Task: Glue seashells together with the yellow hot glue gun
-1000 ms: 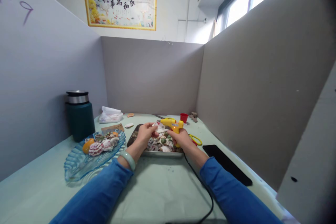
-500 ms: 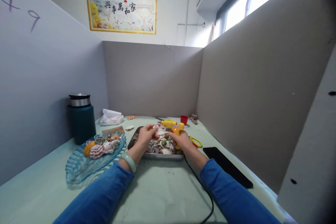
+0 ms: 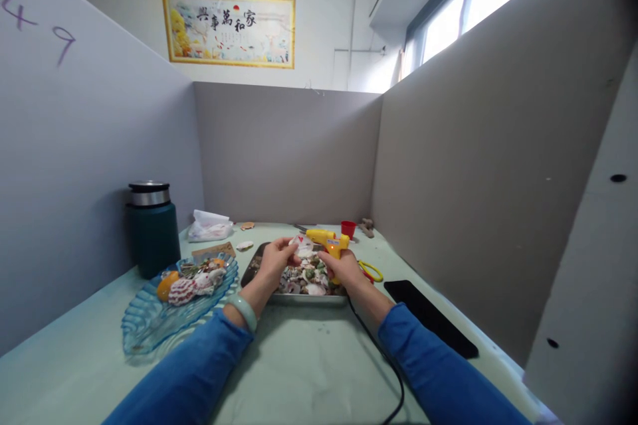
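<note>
My right hand (image 3: 343, 267) is wrapped round the handle of a yellow glue gun (image 3: 323, 236), whose nozzle points left. Between the thumb and fingers of my left hand (image 3: 277, 259) is a whitish shell (image 3: 302, 244) with a small red mark on it. The nozzle is close to the shell; I cannot tell whether they touch. Below both hands lies a metal tray (image 3: 310, 299) filled with small shells (image 3: 312, 275). A black cord (image 3: 381, 345) runs from the glue gun towards the front edge of the table.
On the left, a blue glass dish (image 3: 149, 329) holds shells and orange pieces, beside a dark green flask (image 3: 152, 236). A black phone-like slab (image 3: 431, 319) lies at right, near yellow-handled scissors (image 3: 371, 271). A red cup (image 3: 348, 230) and a plastic packet (image 3: 210, 226) sit farther back. Partitions enclose three sides.
The shell in my left hand has tilted slightly, with its red mark a little lower and further left. The glue gun stays close beside it. The camera view has shifted slightly.
</note>
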Available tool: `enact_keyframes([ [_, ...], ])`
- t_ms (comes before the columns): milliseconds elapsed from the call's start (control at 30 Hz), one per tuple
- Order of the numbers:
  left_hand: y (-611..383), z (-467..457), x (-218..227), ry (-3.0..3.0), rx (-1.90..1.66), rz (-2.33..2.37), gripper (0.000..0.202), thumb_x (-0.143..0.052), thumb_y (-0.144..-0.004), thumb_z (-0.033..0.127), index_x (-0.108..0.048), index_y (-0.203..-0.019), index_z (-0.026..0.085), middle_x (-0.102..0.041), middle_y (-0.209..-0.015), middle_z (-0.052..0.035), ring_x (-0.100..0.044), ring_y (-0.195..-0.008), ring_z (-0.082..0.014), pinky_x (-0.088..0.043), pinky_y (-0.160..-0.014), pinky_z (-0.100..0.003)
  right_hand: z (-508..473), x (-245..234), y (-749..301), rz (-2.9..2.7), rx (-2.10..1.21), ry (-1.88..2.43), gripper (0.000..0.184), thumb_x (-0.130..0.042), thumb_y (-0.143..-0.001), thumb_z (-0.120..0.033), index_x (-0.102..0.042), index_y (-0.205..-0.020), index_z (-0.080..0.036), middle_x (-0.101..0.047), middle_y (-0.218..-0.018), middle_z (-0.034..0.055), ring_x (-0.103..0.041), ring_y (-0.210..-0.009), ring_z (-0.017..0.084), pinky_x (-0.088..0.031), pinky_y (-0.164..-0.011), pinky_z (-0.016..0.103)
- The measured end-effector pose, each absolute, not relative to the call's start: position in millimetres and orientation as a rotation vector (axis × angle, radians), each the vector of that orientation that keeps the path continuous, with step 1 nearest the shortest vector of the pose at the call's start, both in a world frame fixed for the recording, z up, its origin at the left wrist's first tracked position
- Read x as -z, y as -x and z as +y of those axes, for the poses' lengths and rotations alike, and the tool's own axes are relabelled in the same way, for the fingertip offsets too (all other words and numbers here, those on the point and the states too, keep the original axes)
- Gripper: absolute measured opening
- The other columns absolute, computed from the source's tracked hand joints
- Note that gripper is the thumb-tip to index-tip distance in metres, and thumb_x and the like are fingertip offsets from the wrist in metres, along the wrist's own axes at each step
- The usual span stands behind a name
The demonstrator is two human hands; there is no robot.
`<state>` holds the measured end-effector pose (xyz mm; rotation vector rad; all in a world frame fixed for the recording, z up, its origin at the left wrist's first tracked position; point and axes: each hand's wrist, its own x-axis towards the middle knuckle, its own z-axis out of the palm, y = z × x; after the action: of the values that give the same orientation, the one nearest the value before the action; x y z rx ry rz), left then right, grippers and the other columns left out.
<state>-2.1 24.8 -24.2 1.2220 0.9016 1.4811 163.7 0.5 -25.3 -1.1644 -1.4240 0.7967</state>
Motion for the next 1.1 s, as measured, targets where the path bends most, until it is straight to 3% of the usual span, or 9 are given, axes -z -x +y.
enact_keyframes([
  [867,3.1,26.3,24.7,-1.203,-1.546,0.862,0.040,-0.073,-0.062,0.029,-0.062,-0.094,0.008,-0.062,-0.059,-0.0002,-0.054,-0.042,-0.0089,-0.049,-0.046,-0.023,1.2,27.1,-164.1,-1.415,-0.867,1.095,0.021,-0.061,-0.067,-0.035,-0.053,-0.060,-0.017,-0.044,-0.036,-0.0056,-0.040,-0.035,0.009,-0.032,-0.038,0.021],
  [1100,2.7,21.4,20.9,-1.202,-1.536,0.895,0.045,-0.069,-0.067,0.034,-0.062,-0.103,0.007,-0.057,-0.047,0.0011,-0.052,-0.040,-0.0094,-0.046,-0.044,-0.020,4.5,30.1,-165.1,-1.395,-0.900,1.054,0.021,-0.062,-0.067,-0.035,-0.052,-0.062,-0.017,-0.044,-0.036,-0.0068,-0.039,-0.033,0.007,-0.031,-0.036,0.019],
])
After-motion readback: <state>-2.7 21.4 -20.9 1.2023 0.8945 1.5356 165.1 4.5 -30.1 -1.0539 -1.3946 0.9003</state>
